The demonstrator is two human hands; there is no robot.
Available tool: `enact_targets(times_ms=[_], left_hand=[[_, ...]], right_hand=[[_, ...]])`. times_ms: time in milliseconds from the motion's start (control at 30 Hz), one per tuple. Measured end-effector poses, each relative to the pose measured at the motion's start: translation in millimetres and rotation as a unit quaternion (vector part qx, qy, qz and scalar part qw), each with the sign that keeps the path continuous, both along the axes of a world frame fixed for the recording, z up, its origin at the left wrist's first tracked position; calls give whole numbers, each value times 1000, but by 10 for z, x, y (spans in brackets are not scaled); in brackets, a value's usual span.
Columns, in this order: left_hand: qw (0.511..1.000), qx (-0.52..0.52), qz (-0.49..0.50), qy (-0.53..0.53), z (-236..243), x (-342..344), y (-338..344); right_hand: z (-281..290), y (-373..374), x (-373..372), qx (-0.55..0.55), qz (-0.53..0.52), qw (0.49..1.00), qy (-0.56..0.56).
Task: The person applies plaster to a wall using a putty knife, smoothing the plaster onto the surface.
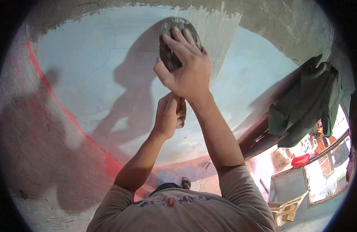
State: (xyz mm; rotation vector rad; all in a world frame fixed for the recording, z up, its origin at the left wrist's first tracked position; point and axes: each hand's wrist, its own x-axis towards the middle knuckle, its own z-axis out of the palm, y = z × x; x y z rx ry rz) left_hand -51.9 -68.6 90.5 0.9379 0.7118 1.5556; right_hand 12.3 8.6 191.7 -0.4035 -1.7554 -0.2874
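Note:
A dark, smeared oval pad lies against a pale blue wall panel, near its top. My right hand presses on it, fingers spread and stretched flat across its face, the thumb by its lower left edge. Just below, my left hand is closed, its thumb up near my right palm. Whatever it grips, if anything, is hidden; a handle cannot be made out. Grey-white streaks of a wet-looking coating run beside the pad on its right.
Bare grey plaster borders the blue area above. A red painted strip edges it on the left. Dark green cloth hangs at the right over a bright opening with a red cloth. A cream plastic chair stands lower right.

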Motion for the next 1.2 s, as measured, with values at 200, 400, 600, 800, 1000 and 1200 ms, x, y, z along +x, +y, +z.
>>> enact_targets(times_ms=[200, 400, 600, 800, 1000, 1200], left_hand=[[999, -36, 37, 9, -464, 153, -121], [1000, -6, 1, -4, 129, 80, 33], [999, -28, 46, 2, -424, 104, -67], [1000, -12, 18, -20, -197, 141, -59], [1000, -15, -3, -9, 11, 107, -1], [999, -33, 22, 1, -541, 156, -58]], right_hand=[[-495, -155, 107, -59, -37, 996, -59], [145, 36, 52, 7, -2, 1000, 4], [-366, -140, 68, -27, -39, 998, -46], [-201, -57, 85, -18, -39, 998, -35], [-35, 81, 67, 15, 12, 1000, 10], [-456, -149, 109, -26, -46, 997, -55]])
